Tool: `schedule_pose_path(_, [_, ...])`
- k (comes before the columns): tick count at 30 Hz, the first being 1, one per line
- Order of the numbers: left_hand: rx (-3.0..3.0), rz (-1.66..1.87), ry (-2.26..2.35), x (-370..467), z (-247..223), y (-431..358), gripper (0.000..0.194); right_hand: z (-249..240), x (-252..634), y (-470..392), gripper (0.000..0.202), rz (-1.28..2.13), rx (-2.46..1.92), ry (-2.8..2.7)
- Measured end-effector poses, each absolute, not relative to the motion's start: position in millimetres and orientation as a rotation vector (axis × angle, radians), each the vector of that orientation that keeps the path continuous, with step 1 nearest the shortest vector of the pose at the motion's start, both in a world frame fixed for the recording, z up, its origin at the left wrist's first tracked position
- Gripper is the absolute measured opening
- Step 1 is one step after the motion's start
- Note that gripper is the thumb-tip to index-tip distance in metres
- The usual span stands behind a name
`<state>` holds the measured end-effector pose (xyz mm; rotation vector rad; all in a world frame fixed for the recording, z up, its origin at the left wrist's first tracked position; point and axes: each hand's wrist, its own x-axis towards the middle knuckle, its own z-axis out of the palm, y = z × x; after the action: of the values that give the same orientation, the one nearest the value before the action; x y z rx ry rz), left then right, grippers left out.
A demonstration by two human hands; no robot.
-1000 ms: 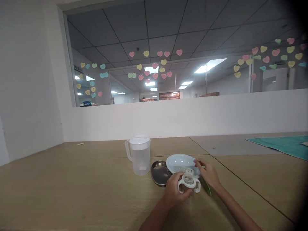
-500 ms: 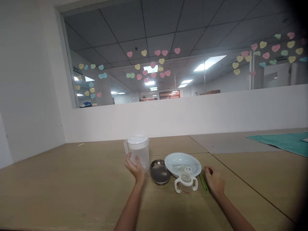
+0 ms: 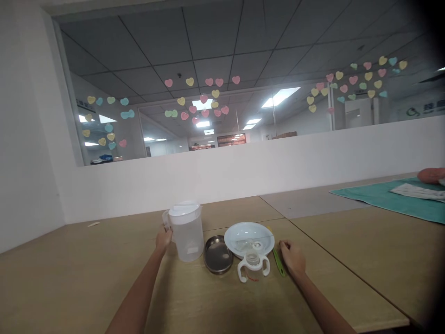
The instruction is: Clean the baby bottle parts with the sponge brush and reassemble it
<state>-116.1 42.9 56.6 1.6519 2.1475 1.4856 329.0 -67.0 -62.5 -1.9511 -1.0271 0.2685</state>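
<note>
My left hand [image 3: 163, 239] is closed around the handle of a translucent plastic pitcher [image 3: 188, 237] with a white lid, which stands upright on the table. My right hand [image 3: 293, 258] rests on the tabletop, its fingers curled in with nothing visible in them. Just left of it lies a green-handled utensil [image 3: 278, 263], its far end partly hidden behind the plate. Between the hands sit an oval metal dish [image 3: 218, 255], a white plate [image 3: 231, 234] with a clear bottle part [image 3: 245, 244] in it, and a clear baby bottle [image 3: 253, 264] with two white handles.
The wooden table [image 3: 79, 283] has a seam running diagonally on the right. A teal cloth [image 3: 385, 198] with a white cloth [image 3: 419, 191] and a pinkish object [image 3: 431, 175] lies at the far right. Behind stands a low white wall [image 3: 208, 178] under a window.
My left hand has moved from the pitcher's front to its handle and closed there. My right hand stays beside the green utensil. The view has turned right.
</note>
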Motion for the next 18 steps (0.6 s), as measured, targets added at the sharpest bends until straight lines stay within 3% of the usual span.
schedule_pose_path(2, [1.646, 1.449, 2.134, -114.1, 60.3, 42.5, 0.021, -62.8, 328.9, -66.6, 0.039, 0.263, -1.946, -1.033])
schedule_pose_path(8, [1.676, 1.486, 2.183, -97.2, 97.4, 35.9, 0.042, -61.2, 327.6, -67.4, 0.039, 0.268, -1.933, -1.031])
schedule_pose_path(18, [2.335, 1.273, 2.086, -9.3, 157.1, 2.1, 0.031, -61.7, 327.9, -68.7, 0.040, 0.263, -1.923, -1.038])
